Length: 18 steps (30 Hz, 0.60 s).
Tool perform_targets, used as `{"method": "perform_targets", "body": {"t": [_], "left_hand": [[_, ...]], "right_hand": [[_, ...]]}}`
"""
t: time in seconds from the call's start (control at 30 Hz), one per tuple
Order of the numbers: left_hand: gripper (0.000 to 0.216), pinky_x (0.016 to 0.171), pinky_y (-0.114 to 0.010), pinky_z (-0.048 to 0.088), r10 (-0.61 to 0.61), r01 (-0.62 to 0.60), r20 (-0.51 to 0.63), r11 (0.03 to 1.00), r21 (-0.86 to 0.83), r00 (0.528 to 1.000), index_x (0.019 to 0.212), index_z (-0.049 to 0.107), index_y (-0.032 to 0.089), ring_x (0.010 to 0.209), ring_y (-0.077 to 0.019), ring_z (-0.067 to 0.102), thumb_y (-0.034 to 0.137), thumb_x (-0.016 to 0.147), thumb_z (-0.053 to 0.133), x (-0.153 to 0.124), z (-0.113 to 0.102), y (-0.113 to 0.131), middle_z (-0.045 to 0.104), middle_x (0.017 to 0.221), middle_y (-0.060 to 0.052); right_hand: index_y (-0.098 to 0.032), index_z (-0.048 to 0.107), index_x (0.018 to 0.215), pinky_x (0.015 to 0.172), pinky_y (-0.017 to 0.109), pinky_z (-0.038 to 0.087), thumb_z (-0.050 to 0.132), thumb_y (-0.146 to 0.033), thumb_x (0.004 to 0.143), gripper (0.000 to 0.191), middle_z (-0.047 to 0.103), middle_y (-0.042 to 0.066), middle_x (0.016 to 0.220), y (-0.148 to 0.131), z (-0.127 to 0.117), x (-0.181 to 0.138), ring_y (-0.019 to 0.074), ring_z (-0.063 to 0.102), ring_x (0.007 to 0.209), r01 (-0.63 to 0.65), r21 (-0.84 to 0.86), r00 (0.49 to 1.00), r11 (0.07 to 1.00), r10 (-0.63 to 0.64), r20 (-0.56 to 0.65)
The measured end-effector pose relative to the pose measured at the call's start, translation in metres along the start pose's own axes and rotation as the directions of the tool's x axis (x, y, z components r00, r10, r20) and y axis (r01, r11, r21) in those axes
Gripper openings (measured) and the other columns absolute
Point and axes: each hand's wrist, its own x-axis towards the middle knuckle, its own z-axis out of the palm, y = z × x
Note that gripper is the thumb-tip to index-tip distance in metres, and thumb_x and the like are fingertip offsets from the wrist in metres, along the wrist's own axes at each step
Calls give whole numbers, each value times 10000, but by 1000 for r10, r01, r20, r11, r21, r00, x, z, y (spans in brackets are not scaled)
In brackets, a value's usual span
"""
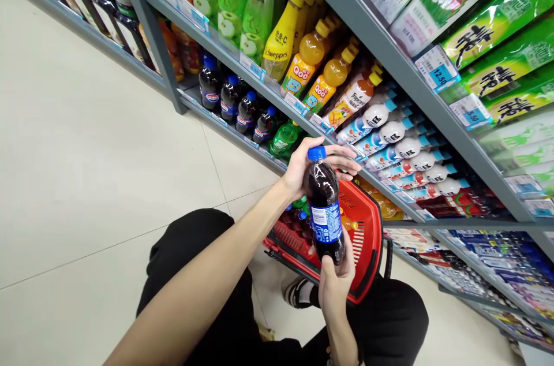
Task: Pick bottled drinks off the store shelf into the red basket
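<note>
A dark cola bottle (pixel 325 195) with a blue cap and blue label stands nearly upright, above a red shopping basket (pixel 367 221). Its lower end is gripped by my right hand (pixel 337 282), thumb on the near side. My left hand (pixel 298 167) is beside the bottle's neck, its fingers stretched out behind the bottle; whether the palm touches it is hard to see. Inside the basket lie several bottles, partly hidden by the cola bottle and my hands, among them dark ones with blue caps (pixel 302 216) and an orange one (pixel 350 224).
Several Pepsi bottles (pixel 246 112) and a green bottle (pixel 285 138) line the bottom shelf. Above them stand juice bottles (pixel 298 74) and white bottles (pixel 396 132). A grey shelf edge (pixel 372 37) slants across the right. My bent knees flank the basket on the tiled floor (pixel 108 152).
</note>
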Motion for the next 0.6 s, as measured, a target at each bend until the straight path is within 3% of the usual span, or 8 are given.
{"method": "perform_targets", "body": {"t": [0.13, 0.33, 0.6], "left_hand": [[640, 883, -424, 602, -2, 2, -11, 1000, -25, 1000, 1070, 774, 48, 931, -311, 778, 593, 841, 529, 0, -2, 1, 810, 987, -227], [639, 873, -407, 600, -2, 2, 1, 999, -41, 1000, 985, 779, 50, 888, -295, 771, 610, 855, 499, -2, -3, 4, 806, 969, -224], [682, 899, -409, 602, 2, 0, 31, 998, -58, 1000, 984, 772, 43, 914, -294, 762, 633, 891, 442, -3, -2, 4, 799, 962, -231]], "right_hand": [[-175, 610, 1462, 1119, 498, 546, 860, -271, 834, 683, 562, 196, 1541, -8, 1, 2, 338, 575, 1408, 198, -212, 976, 957, -212, -46], [-191, 398, 1635, 1041, 487, 608, 863, -242, 850, 914, 520, 229, 1538, -14, 4, 7, 310, 608, 1356, 416, -416, 891, 808, -454, 10], [-169, 570, 1438, 1027, 590, 594, 905, -164, 797, 723, 591, 170, 1299, -14, -5, 16, 313, 644, 1239, 599, -599, 715, 531, -691, 104]]}}
